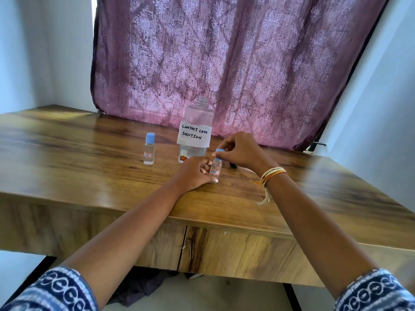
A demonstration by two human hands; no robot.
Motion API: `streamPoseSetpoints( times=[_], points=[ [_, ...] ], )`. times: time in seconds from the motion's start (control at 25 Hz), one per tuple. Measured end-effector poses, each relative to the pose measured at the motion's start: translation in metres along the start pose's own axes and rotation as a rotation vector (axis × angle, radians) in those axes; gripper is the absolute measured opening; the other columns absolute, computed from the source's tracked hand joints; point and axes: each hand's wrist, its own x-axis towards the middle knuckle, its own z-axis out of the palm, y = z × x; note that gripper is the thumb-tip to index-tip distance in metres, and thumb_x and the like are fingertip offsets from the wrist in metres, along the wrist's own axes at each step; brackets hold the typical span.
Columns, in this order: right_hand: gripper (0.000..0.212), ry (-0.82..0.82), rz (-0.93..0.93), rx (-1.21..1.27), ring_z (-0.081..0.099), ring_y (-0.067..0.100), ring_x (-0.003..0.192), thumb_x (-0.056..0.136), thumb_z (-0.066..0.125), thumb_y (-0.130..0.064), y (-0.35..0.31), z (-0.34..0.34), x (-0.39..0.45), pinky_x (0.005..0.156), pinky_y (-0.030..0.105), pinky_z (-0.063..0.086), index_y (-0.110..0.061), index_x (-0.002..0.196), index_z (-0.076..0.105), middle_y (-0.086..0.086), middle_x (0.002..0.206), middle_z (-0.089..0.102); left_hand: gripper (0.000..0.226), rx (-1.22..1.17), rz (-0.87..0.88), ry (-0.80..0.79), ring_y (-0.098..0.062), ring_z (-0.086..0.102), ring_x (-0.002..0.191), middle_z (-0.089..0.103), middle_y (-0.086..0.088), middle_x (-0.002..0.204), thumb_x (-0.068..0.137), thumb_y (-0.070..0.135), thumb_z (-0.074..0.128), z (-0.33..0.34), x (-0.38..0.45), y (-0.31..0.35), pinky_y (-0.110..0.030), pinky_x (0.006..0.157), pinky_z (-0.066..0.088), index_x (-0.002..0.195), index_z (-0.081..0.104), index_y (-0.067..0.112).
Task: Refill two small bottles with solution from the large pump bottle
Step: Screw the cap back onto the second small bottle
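The small clear plastic bottle (216,168) stands upright on the wooden table (89,158), near the front edge and just in front and to the right of the large bottle (197,131). It is a slim cylinder with a little white label with red border, and its blue cap (219,150) sits at the top. The left hand (195,173) holds the body of this bottle from the left side, fingers curled around it and the thumb lying low near its base. The right hand (240,151) is above it, and its fingertips pinch the round blue cap; whether the cap is screwed on or only resting, I cannot tell. The large bottle is transparent, with rounded shoulders and an open threaded neck, and a white paper label on it reads "CONTACT LENS SOLUTION" in handwriting. To the left, well apart, a second small bottle (149,149) stands upright with its blue cap on. A small dark object (233,165) lies on the table just behind the right wrist, mostly hidden. The right wrist wears a bracelet of threads (269,176), yellow, orange and white. Behind the table hangs a purple patterned curtain (235,63).
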Motion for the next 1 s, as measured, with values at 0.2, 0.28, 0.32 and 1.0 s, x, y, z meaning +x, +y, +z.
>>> streamPoseSetpoints(
  times=[0.2, 0.28, 0.32, 1.0],
  points=[
    [0.022, -0.093, -0.016, -0.006, 0.067, 0.008, 0.08, 0.077, 0.073, -0.009, -0.006, -0.008, 0.003, 0.064, 0.003, 0.047, -0.01, 0.099, 0.076, 0.003, 0.09, 0.075, 0.048, -0.013, -0.003, -0.004, -0.007, 0.053, 0.07, 0.062, 0.007, 0.081, 0.064, 0.014, 0.087, 0.001, 0.001, -0.002, -0.015, 0.065, 0.043, 0.107, 0.065, 0.012],
    [0.025, -0.122, -0.023, -0.013, 0.067, 0.007, 0.082, 0.078, 0.072, -0.007, -0.006, -0.011, 0.004, 0.066, 0.001, 0.047, -0.011, 0.102, 0.076, 0.002, 0.095, 0.075, 0.051, -0.01, -0.006, -0.006, -0.006, 0.054, 0.071, 0.063, 0.005, 0.085, 0.064, 0.015, 0.087, 0.001, 0.001, -0.003, -0.013, 0.064, 0.041, 0.11, 0.064, 0.011],
    [0.025, -0.131, -0.027, -0.017, 0.066, 0.006, 0.082, 0.078, 0.072, -0.006, -0.006, -0.011, 0.004, 0.067, 0.002, 0.047, -0.011, 0.101, 0.076, 0.003, 0.095, 0.075, 0.052, -0.008, -0.008, -0.006, -0.006, 0.054, 0.071, 0.063, 0.004, 0.086, 0.064, 0.016, 0.087, 0.001, 0.001, -0.003, -0.013, 0.064, 0.041, 0.11, 0.064, 0.011],
    [0.026, -0.106, 0.056, 0.14, 0.072, 0.015, 0.086, 0.078, 0.067, 0.001, -0.007, -0.005, 0.002, 0.081, 0.023, 0.057, -0.005, 0.102, 0.074, 0.009, 0.095, 0.075, 0.05, 0.002, -0.004, -0.006, -0.013, 0.062, 0.077, 0.071, 0.0, 0.089, 0.064, 0.019, 0.087, 0.001, 0.002, -0.004, -0.021, 0.072, 0.048, 0.108, 0.067, 0.011]
  ],
)
